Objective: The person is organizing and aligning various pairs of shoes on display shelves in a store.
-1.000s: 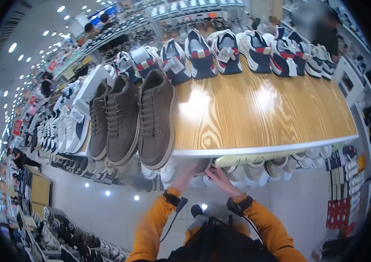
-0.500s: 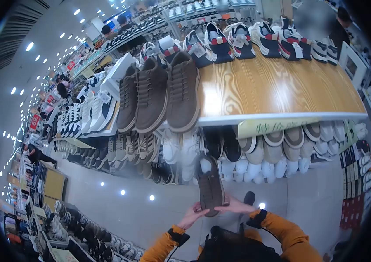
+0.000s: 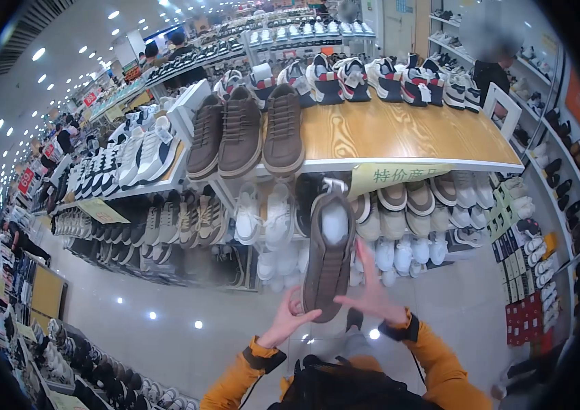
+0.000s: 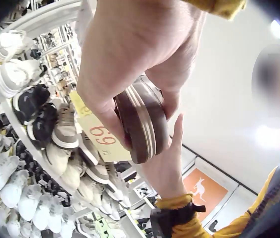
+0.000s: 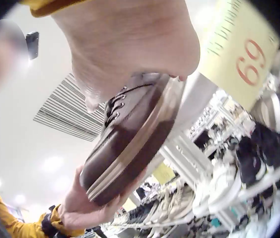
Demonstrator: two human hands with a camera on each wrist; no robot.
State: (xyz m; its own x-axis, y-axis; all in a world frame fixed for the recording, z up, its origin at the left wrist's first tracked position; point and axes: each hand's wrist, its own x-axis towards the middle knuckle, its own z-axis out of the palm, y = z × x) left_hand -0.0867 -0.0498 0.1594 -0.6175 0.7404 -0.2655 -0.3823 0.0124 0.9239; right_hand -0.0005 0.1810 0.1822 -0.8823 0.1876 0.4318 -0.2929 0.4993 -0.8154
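A brown lace-up shoe (image 3: 327,270) with a pale-striped sole is held up in front of the display, toe toward me, white stuffing (image 3: 334,224) in its opening. My left hand (image 3: 288,320) grips the toe end, thumb and fingers on opposite sides in the left wrist view. Along the shoe's right side, my right hand (image 3: 376,294) has its fingers extended and its thumb spread away from them. The right wrist view shows the striped sole edge and laces (image 5: 114,110) beneath that hand. Some right fingers are hidden behind the shoe.
Three more brown shoes (image 3: 241,133) stand at the left end of the wooden display top (image 3: 385,133). Sneakers (image 3: 351,78) line its back edge. A yellow sign (image 3: 399,176) hangs at the front, above shelves of shoes. A person (image 3: 491,72) stands at the back right.
Both hands have drawn the shoe out from below the display's edge and raised it closer. Since the middle frame, my right hand has moved off the toe up along the side, its thumb spreading.
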